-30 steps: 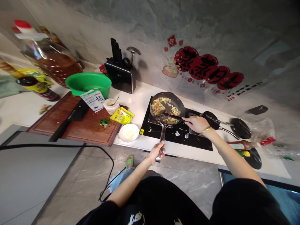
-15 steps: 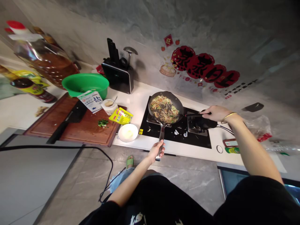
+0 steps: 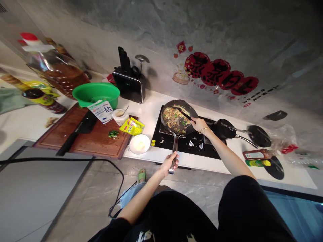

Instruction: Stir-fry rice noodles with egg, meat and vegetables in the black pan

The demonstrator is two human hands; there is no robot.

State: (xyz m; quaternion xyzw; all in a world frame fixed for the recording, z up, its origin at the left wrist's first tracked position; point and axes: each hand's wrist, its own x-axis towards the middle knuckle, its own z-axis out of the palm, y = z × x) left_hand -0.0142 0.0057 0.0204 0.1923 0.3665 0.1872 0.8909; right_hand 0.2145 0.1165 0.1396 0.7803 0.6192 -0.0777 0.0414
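My left hand (image 3: pixel 170 163) is closed around the metal handle (image 3: pixel 175 144) of a dark frying pan (image 3: pixel 193 112), which sits on the left burner. Sliced vegetables and pale strands that look like noodles or sprouts (image 3: pixel 175 117) lie in the pan. Above the pan's right rim, my right hand (image 3: pixel 200 125) grips a long black cooking utensil (image 3: pixel 186 115). Its far end reaches into the food, so its exact kind is hard to make out. A white bowl (image 3: pixel 139 144) with something pale inside stands left of the pan handle.
Left of the black cooktop (image 3: pixel 164 141) are a cutting board (image 3: pixel 101 148) with a cleaver (image 3: pixel 87 122) and chopped greens (image 3: pixel 113 134), a yellow packet (image 3: pixel 132 126), a white tub (image 3: pixel 120 117) and a green basin (image 3: pixel 96 92). A second pan (image 3: pixel 224 129) sits at the right, near bottles (image 3: pixel 257 154).
My right hand has moved left from over the right burner to the pan, bringing the utensil into the food. The left hand keeps its grip on the handle. The view has shifted slightly.
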